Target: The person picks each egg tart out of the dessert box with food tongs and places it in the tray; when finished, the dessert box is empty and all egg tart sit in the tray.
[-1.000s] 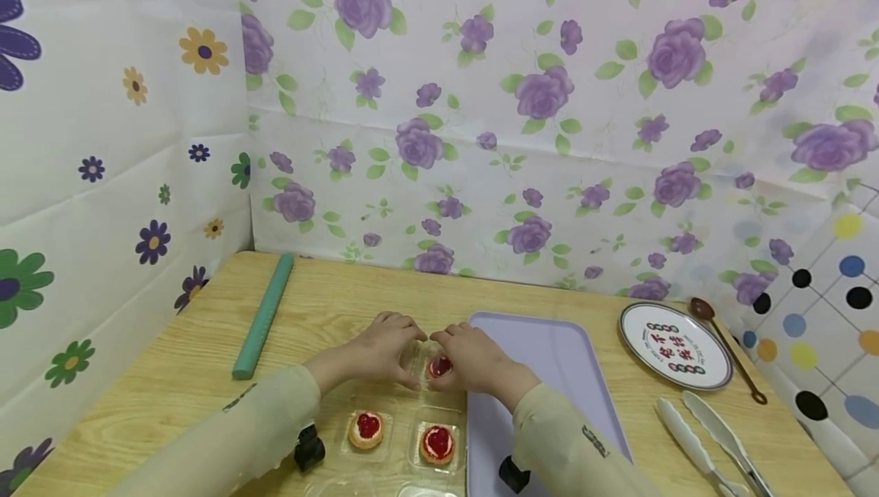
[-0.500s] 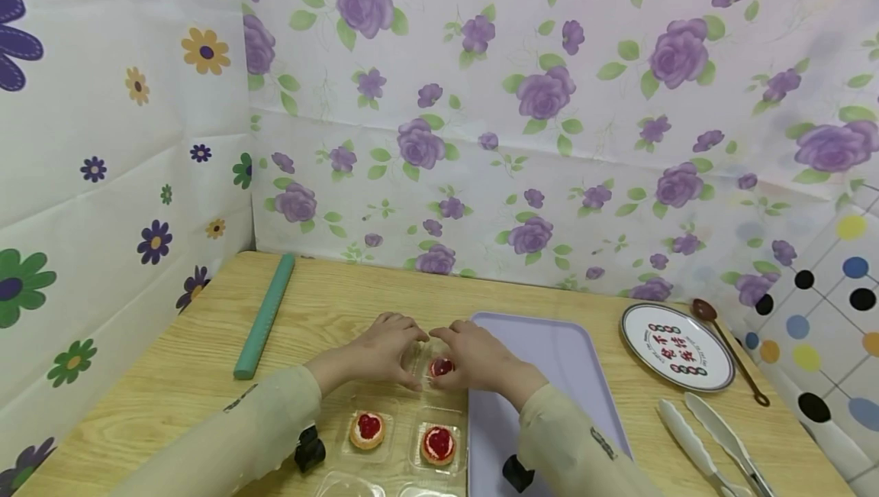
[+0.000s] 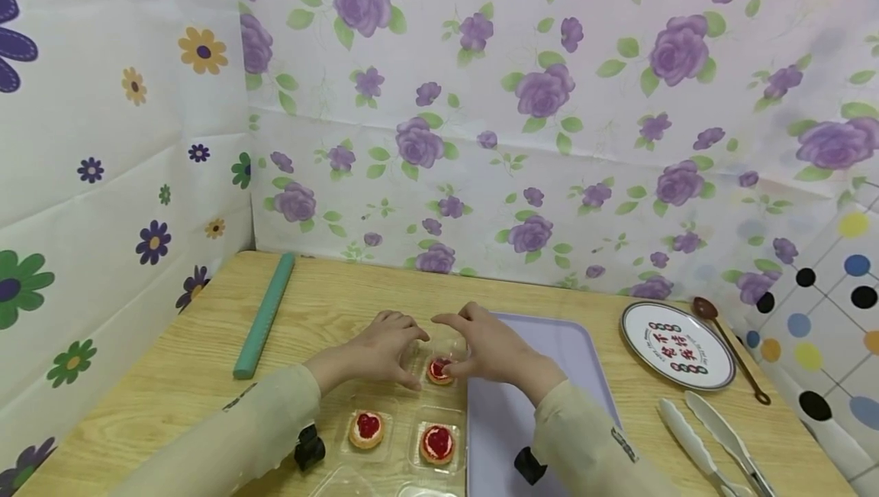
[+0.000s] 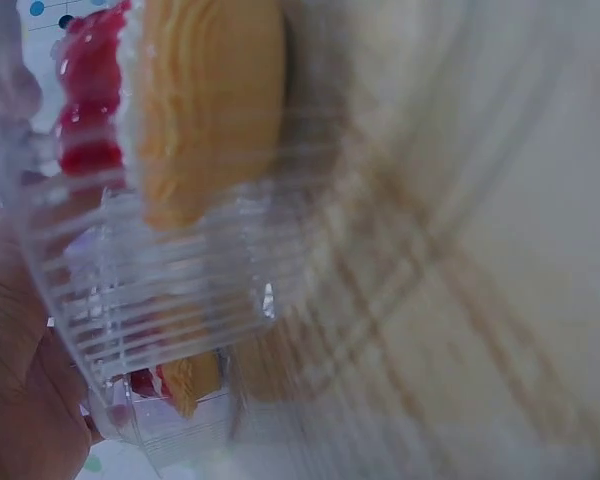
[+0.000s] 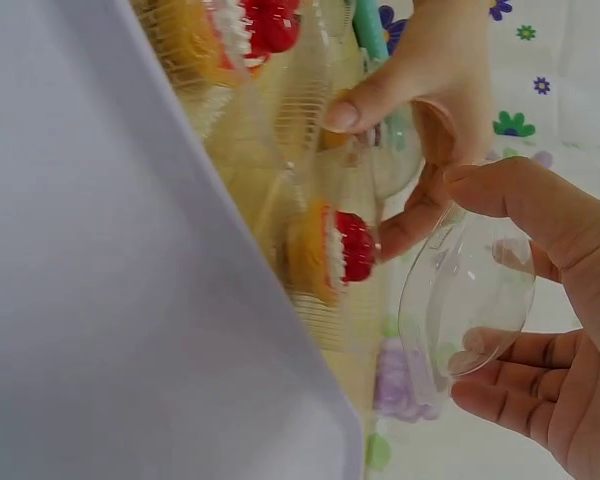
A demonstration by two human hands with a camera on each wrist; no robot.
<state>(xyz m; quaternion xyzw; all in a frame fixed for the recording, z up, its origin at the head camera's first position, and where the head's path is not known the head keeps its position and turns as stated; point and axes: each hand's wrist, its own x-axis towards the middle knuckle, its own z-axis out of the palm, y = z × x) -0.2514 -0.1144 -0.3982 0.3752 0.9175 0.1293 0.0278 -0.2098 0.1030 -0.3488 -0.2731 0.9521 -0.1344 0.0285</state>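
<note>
In the head view my left hand stays at the back left, thumb and fingers curved round a clear plastic box, partly hidden. My right hand is beside it, over the near-left edge of the lilac tray. In the right wrist view its thumb and fingers hold a clear, curved lid, tilted and above the table. A red-topped tart sits in its box between the hands. Two more tarts, one left and one right, sit nearer in clear boxes. The left wrist view shows a tart close up behind ridged plastic.
Clear plastic pieces lie at the front edge. A green rolling pin is at the left. To the right are a printed white plate, a brown ladle and tongs. Patterned sheets hang behind and beside the table.
My right hand has moved slightly right, away from the left hand, and more of the tart between them shows. The clear piece at the front edge has tilted. The left hand stays in place.
</note>
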